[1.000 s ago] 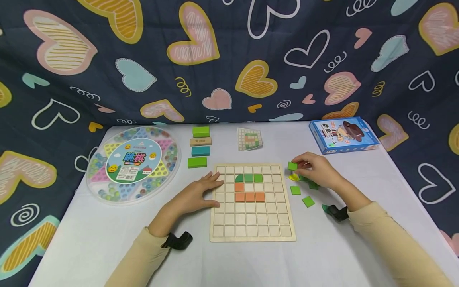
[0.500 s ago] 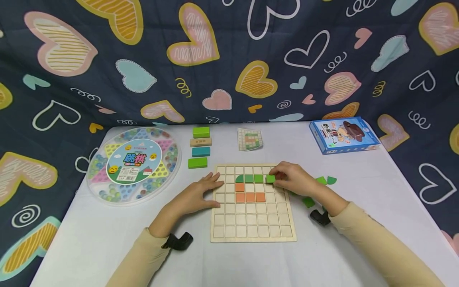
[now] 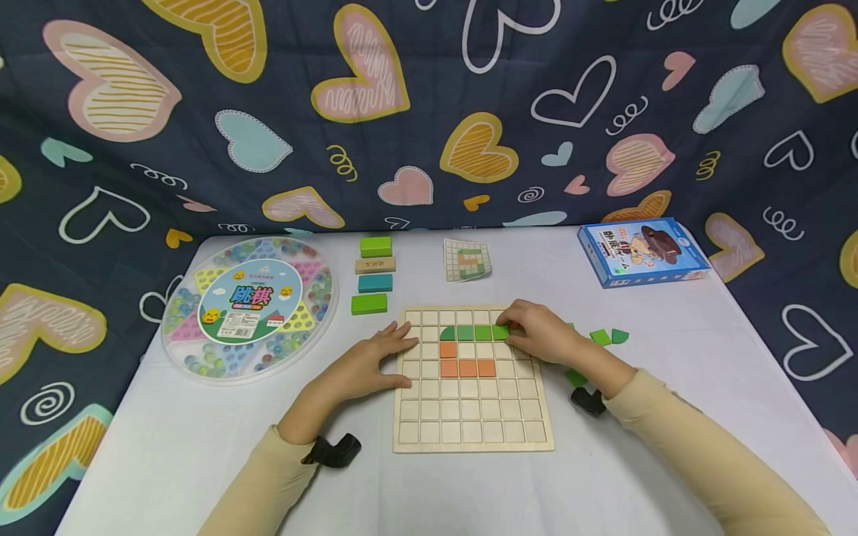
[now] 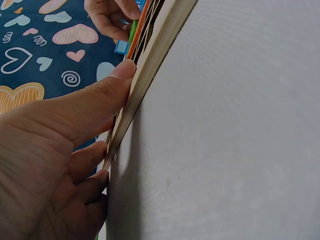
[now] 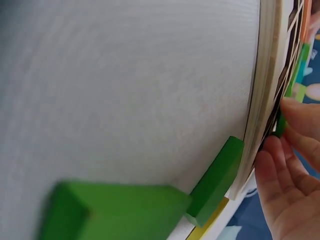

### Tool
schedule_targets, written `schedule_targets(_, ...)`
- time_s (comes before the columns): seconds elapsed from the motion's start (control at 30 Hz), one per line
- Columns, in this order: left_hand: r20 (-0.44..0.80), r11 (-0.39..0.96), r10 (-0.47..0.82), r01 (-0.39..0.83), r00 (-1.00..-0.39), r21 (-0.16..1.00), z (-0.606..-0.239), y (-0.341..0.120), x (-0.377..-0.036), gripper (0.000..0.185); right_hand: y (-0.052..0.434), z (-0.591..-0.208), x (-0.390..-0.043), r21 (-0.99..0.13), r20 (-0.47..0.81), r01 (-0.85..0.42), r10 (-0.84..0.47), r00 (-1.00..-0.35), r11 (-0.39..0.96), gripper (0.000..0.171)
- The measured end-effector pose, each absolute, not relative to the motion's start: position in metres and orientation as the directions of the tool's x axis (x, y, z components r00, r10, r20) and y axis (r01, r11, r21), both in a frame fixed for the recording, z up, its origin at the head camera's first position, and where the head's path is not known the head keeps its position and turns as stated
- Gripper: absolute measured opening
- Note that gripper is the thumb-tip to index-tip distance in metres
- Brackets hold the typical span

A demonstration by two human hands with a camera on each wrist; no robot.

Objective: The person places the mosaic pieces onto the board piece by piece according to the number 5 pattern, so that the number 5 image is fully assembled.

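Note:
A wooden grid board [image 3: 469, 409] lies in the middle of the table. My left hand [image 3: 365, 365] rests at its left edge with fingers spread and thumb against the side. Between thumb and fingers my right hand [image 3: 546, 333] pinches a green square tile [image 3: 500, 333] at the right end of a row of green tiles [image 3: 465, 333]; the left one has a rounded corner. Below them sit several orange tiles [image 3: 467, 368], one under the row and the others in a line. The right wrist view shows the pinched tile [image 5: 281, 125] at the board's surface.
Loose green tiles [image 3: 599, 337] lie right of the board, partly behind the right forearm. A patterned card [image 3: 467, 260] lies beyond it. Several coloured blocks [image 3: 369, 303] and a round marble game [image 3: 248, 309] stand left; a blue box [image 3: 643, 253] is at the back right.
My right hand has carried the green tile from the loose pieces leftward onto the board, up against the row's right end. The left hand has stayed put.

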State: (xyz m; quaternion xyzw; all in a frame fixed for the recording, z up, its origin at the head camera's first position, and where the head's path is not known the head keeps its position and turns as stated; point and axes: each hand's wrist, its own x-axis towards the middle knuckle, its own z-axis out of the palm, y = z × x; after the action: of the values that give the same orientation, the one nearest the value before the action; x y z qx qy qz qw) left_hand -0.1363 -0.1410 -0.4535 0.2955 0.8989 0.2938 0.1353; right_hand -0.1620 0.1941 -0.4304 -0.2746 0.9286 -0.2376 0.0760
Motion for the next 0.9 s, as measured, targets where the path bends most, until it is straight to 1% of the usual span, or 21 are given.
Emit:
schedule_targets(0.1,-0.071,0.651,0.610,0.449,-0.789,0.612,-0.454,-0.142,-0.136,0.071,0.194,-0.431,-0.162,-0.497,-0.023,-0.462,-0.543,-0.839,0.735,0.032)
schedule_targets(0.23,-0.075,0.654,0.609,0.447,-0.789,0.610,-0.454,-0.142,-0.135,0.071,0.205,-0.430,-0.159,-0.571,-0.035,-0.405,-0.514,-0.857,0.714,0.039)
schedule_targets(0.3,-0.075,0.655,0.610,0.449,-0.789,0.608,-0.454,-0.142,-0.135,0.071,0.214,-0.429,-0.157,-0.613,-0.035,-0.370,-0.493,-0.870,0.698,0.040)
schedule_targets(0.4,-0.070,0.653,0.611,0.452,-0.789,0.607,-0.453,-0.142,-0.136,0.071,0.230,-0.428,-0.154,-0.636,-0.031,-0.340,-0.463,-0.886,0.693,0.040)
schedule_targets(0.67,-0.083,0.664,0.602,0.440,-0.794,0.605,-0.452,-0.141,-0.137,0.071,0.262,-0.433,-0.149,-0.601,-0.058,-0.284,-0.396,-0.917,0.747,0.039)
schedule_targets(0.9,-0.084,0.664,0.601,0.438,-0.795,0.606,-0.453,-0.141,-0.137,0.071,0.264,-0.436,-0.152,-0.546,-0.053,-0.312,-0.403,-0.913,0.778,0.034)
